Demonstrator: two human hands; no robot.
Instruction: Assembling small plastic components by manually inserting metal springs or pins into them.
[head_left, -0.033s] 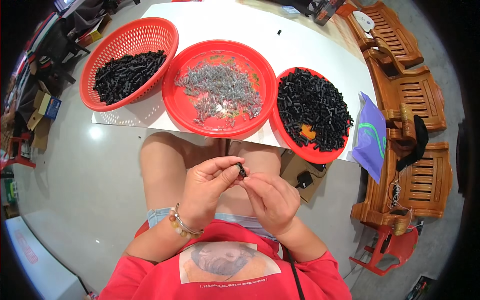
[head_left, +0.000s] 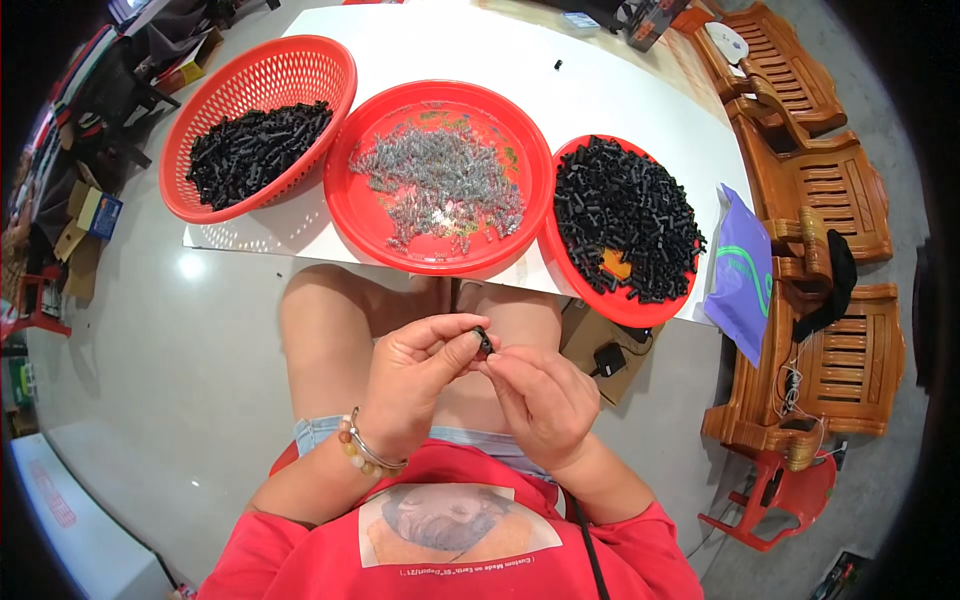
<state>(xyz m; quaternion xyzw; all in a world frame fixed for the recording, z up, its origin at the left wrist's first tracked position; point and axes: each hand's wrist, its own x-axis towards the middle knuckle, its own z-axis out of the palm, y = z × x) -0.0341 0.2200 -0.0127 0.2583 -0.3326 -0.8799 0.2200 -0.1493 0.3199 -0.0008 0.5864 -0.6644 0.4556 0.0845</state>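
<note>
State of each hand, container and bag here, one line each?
Left hand: pinching a small black plastic piece
Right hand: fingertips beside that piece; grip unclear
Perforated red plastic basket: part-filled with black pieces
Middle round red plastic tray: part-covered with silvery coil springs
Right round red plastic tray: heaped with short black pieces
Purple pouch: lying at the white table's edge

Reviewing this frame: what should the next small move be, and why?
Probably a gentle push with the right hand at the near end of the small black piece, with the left hand holding it steady. The left thumb and fingers pinch the piece above the lap, and the right fingertips sit right by its near end; whether they touch is unclear.
</note>
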